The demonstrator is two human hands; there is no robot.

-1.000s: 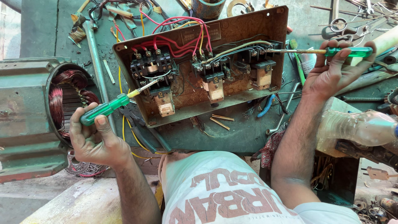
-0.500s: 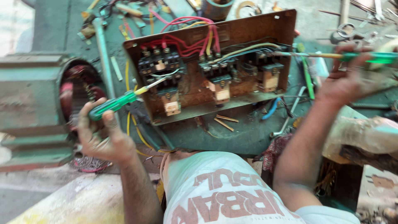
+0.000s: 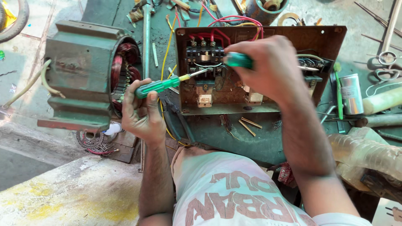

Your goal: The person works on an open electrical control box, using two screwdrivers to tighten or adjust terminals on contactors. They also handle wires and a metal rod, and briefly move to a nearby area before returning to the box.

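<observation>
The right hand [image 3: 272,69], which a second ago was out at the far right edge of the brown panel [image 3: 326,42], has swung left across it and now hovers over the middle of the board, fist closed around a green-handled screwdriver [image 3: 239,60] whose shaft is hidden under the knuckles. The left hand [image 3: 142,113] has risen closer to the panel's left edge; its fingers wrap a second green-and-yellow screwdriver [image 3: 161,86], the metal tip reaching right onto the black contactor block [image 3: 205,56] with its red wires [image 3: 217,35].

The panel lies face up on the dark green bench, propped at a slight tilt, just right of a green motor housing [image 3: 83,75] showing copper windings [image 3: 123,69]. A silver capacitor [image 3: 351,94] and another green-handled tool [image 3: 338,90] lie to the panel's right; loose wooden slivers sit near its near edge.

Working two drivers on one block seems to call for steadiness: the left tip should stay seated squarely on its terminal while the right turns, both shafts kept in line with the screws so neither slips onto neighbouring contacts or nicks the wire insulation. With the right hand covering much of the board, which screw its tip meets cannot be told.
</observation>
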